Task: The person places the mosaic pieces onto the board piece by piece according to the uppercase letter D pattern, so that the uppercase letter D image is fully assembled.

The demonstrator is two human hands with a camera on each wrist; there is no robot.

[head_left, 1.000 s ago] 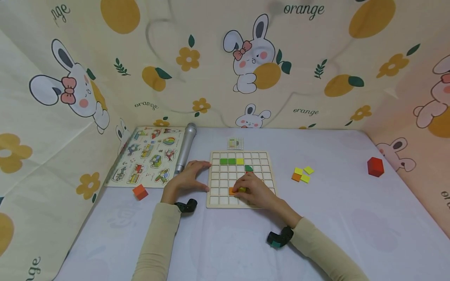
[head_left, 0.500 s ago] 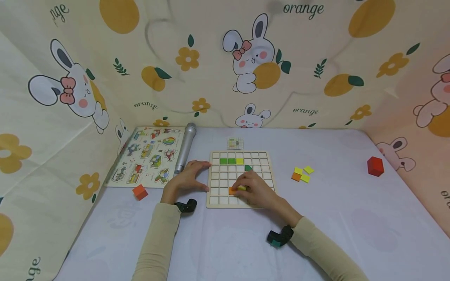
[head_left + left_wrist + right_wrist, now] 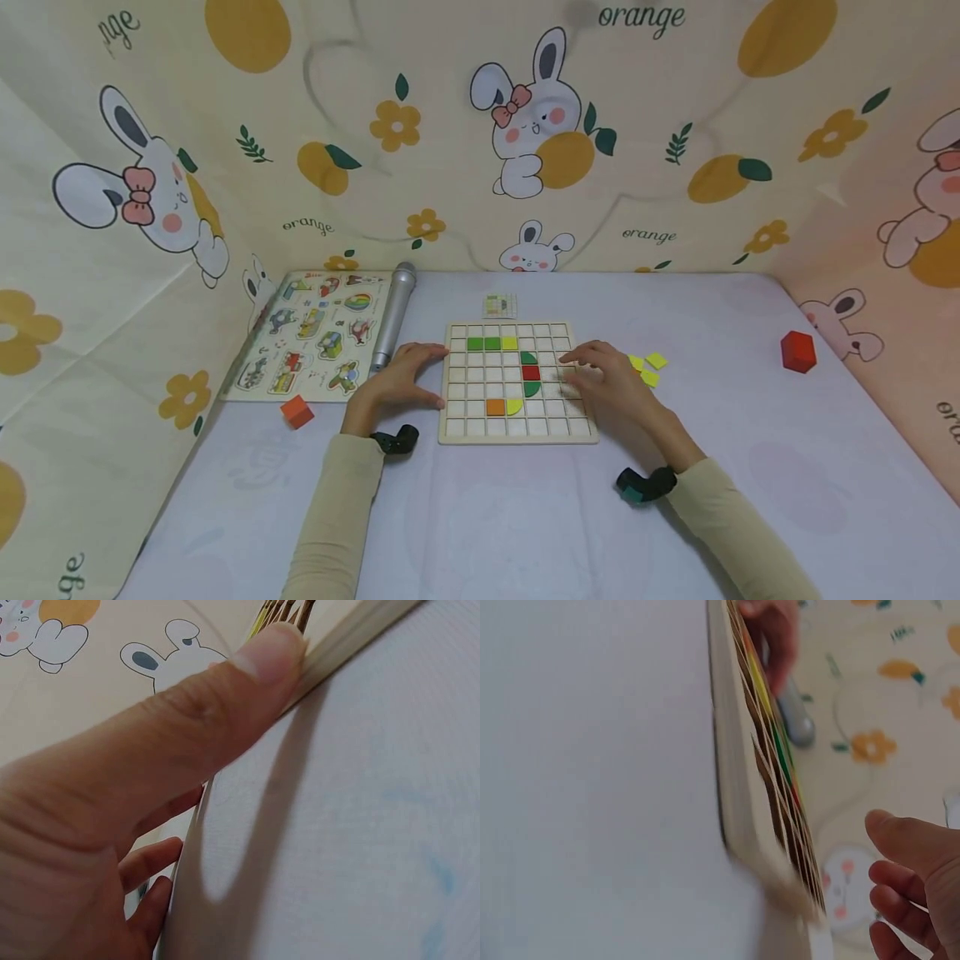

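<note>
Left hand (image 3: 401,377) spread wide, thumb and fingertips touching left edge of grid board (image 3: 517,440). Right hand (image 3: 621,385) parted, nothing seen in grasp, over board's right edge. Risks: low fingertip sweep could unseat red tile (image 3: 530,373) at board's middle; right palm could scatter loose yellow tiles (image 3: 656,361) right of board; uneven left push could skew board. Silver rod (image 3: 393,317) limits leftward room; widest room likely on board's near side.

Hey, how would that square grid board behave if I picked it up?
The grid board is probably stiff, since its rim runs straight. Tilted, it might shed the colored tiles, which lie uncovered on it.
</note>
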